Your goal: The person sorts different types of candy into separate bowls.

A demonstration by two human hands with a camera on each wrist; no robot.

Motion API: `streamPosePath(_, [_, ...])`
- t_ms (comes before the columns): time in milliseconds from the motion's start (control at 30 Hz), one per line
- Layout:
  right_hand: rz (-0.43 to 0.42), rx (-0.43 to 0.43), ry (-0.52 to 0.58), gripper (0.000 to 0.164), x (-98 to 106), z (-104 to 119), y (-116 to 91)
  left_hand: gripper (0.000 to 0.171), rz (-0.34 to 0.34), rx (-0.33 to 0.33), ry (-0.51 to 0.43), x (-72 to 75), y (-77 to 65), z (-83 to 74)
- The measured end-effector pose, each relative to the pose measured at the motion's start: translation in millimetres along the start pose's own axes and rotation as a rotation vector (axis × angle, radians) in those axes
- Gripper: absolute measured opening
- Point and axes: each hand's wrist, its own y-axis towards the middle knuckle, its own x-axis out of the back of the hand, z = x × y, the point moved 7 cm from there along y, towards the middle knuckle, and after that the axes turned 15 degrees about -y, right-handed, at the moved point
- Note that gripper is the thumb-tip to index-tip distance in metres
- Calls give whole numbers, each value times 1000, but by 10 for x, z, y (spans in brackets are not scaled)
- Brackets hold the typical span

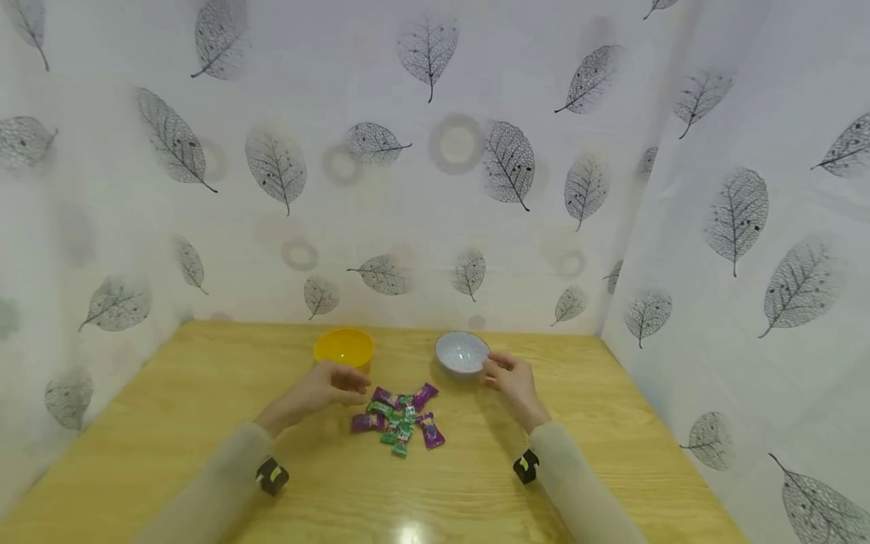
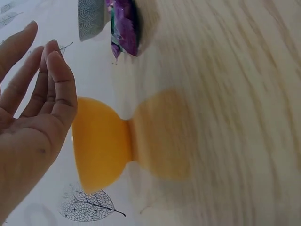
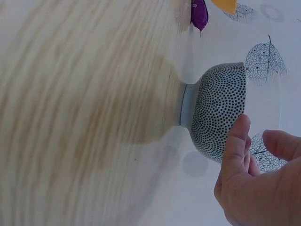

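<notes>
My left hand (image 1: 336, 384) hovers in front of the orange bowl (image 1: 345, 347), its fingers loosely bent with nothing in them. In the left wrist view the palm shows bare beside the orange bowl (image 2: 99, 145). Just right of that hand lies a loose pile of wrapped candies, green candies (image 1: 402, 432) in the middle and purple candies (image 1: 432, 432) around them. My right hand (image 1: 513, 384) is at the right side of the light dotted bowl (image 1: 462, 353). Its fingertips (image 3: 241, 123) are at the bowl's rim, thumb apart; whether they touch I cannot tell.
Both bowls stand upright near the back of the wooden table (image 1: 598, 438). Behind and to the right hangs a white leaf-print curtain (image 1: 408, 219). A small black device (image 1: 273, 477) is on the left wrist, and another black device (image 1: 526, 467) on the right.
</notes>
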Motion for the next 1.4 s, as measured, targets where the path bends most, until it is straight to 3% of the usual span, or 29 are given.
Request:
streamPosePath(200, [-4,-95,31,47,-2,-43,138,38,5,25,8,53,-19,45])
streamPosePath(400, [78,-138,60,49,-64,-60,298,34,18,52,57,92,-37,139])
streamPosePath(800, [166,-224,126,51,-69,-196,376,45,66,130,-3,71,-79,320])
streamPosePath(1000, [182,-251,135,52,-44,-228,369,45,93,161,105,24,-53,346])
streamPosePath(1200, [185,-245,118,52,-33,-233,376,42,134,139,251,-46,15,352])
streamPosePath(1400, [186,-238,128,51,-41,-230,399,36,164,115,302,-76,82,350])
